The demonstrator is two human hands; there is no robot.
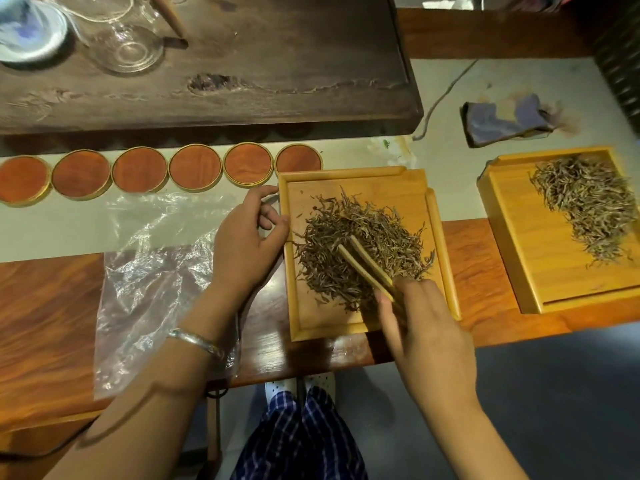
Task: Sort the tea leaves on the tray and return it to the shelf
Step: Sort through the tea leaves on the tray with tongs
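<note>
Right hand: the right hand [420,322] pinches a pair of bamboo tongs [367,268] near their back end, the two tips spread slightly apart and resting in the tea.
Left hand: the left hand [244,237] lies against the left rim of the tray, thumb by its far-left corner, fingers loosely curled at the rim; whether they actually clasp it cannot be told. A silver bangle [195,341] circles the wrist.
Tray: a pale wooden tray [346,329] sits at the desk's near edge, in front of the person.
Tea leaves: a loose heap of dry brown tea leaves [360,251] covers the middle of the tray.
Second tray: a second tray [540,271] stands well apart toward the desk's right end, with a second heap of leaves [588,209] in its far half.
Plastic bag: a crumpled clear plastic bag [149,289] lies just left of the tray, under the left forearm.
Coasters: six round coasters [140,169] line up side by side beyond the bag.
Far side: a dark wooden board [277,81] carries glass cups [126,43] at its far-left corner; a blue cloth [505,121] lies beyond the second tray.
</note>
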